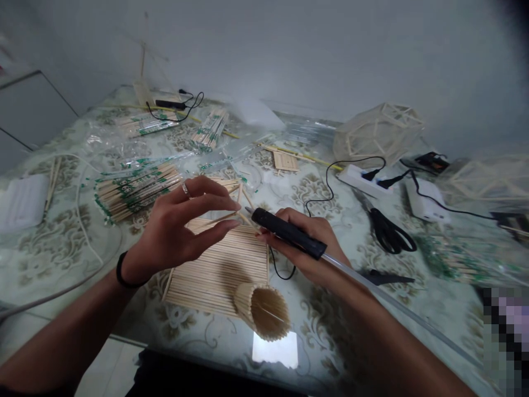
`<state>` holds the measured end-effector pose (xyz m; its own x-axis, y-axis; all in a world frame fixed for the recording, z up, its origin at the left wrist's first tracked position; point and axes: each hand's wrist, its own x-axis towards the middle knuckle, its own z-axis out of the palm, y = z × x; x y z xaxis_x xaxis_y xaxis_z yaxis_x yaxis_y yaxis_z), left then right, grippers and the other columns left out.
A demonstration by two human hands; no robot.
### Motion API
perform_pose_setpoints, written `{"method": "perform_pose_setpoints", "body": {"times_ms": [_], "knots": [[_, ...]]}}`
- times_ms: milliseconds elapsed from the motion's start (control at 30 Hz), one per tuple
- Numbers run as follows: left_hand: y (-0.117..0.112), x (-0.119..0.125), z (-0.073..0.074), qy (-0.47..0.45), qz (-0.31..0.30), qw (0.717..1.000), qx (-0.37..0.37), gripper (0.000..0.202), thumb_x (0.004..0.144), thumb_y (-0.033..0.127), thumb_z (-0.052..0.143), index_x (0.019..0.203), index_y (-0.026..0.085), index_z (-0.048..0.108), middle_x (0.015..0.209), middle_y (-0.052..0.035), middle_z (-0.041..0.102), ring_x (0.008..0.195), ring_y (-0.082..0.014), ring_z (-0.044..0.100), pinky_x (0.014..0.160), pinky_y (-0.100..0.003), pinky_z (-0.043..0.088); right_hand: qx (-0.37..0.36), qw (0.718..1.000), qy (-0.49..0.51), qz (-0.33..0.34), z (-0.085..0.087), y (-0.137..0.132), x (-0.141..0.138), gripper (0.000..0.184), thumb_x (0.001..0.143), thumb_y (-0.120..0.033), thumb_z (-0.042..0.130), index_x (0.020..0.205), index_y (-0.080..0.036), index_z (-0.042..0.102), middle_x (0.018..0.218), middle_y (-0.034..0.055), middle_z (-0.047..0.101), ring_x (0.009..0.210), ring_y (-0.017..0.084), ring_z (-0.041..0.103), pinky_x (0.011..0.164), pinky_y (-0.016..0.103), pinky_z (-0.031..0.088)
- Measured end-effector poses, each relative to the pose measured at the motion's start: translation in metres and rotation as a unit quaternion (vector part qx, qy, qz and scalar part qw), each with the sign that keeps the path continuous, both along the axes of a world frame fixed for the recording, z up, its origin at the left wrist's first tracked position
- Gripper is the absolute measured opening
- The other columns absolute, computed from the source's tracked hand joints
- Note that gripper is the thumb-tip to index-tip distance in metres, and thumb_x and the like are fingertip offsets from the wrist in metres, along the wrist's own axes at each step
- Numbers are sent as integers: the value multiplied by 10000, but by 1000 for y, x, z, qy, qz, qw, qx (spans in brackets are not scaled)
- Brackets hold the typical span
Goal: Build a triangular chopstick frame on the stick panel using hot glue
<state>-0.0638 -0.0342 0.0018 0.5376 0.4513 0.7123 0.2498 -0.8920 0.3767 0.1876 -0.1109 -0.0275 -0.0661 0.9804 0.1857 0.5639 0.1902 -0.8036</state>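
Note:
My right hand (pixel 308 248) grips a black pen-shaped glue gun (pixel 288 233) with a clear glue stick trailing out of its back end; its tip points left toward my left hand. My left hand (pixel 182 226), wearing a ring and a black wristband, pinches a thin wooden stick (pixel 219 218) between thumb and fingers just above a flat panel of glued sticks (pixel 223 270). A small round cup made of sticks (pixel 264 311) lies on its side at the panel's near edge.
Bundles of wrapped sticks (pixel 136 187) lie at the left, more (pixel 210 129) further back. Black scissors (pixel 386 229), a white power strip (pixel 363 181) with black cables, and stick-frame models (pixel 378 132) stand at the right. The glass table's near edge (pixel 206 361) runs below the panel.

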Motion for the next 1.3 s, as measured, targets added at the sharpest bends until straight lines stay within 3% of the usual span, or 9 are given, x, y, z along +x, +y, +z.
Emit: {"method": "perform_pose_setpoints", "body": {"times_ms": [233, 567, 1300], "knots": [[-1, 0, -3, -14, 0, 1000, -19, 145, 917, 238, 789, 1058, 236, 757, 1029, -41, 777, 913, -148, 745, 850, -296, 632, -15, 1000, 18, 0, -1, 1, 0, 304, 856, -519, 825, 862, -240, 706, 786, 8, 769, 735, 206, 714, 619, 284, 483], [-1, 4, 2, -18, 16, 999, -24, 23, 950, 227, 750, 970, 225, 762, 972, -13, 775, 862, -128, 733, 810, -278, 609, -27, 998, 62, -8, -6, 6, 0, 248, 816, -411, 887, 864, -234, 720, 851, -9, 813, 698, 162, 693, 643, 271, 472], [-5, 7, 2, -13, 39, 999, -35, 54, 962, 263, 730, 941, 271, 779, 952, -2, 761, 840, -144, 726, 802, -305, 630, -26, 998, 57, -19, -11, 5, -9, 268, 828, -460, 861, 849, -233, 722, 776, -19, 773, 628, 139, 624, 594, 277, 449]]}}
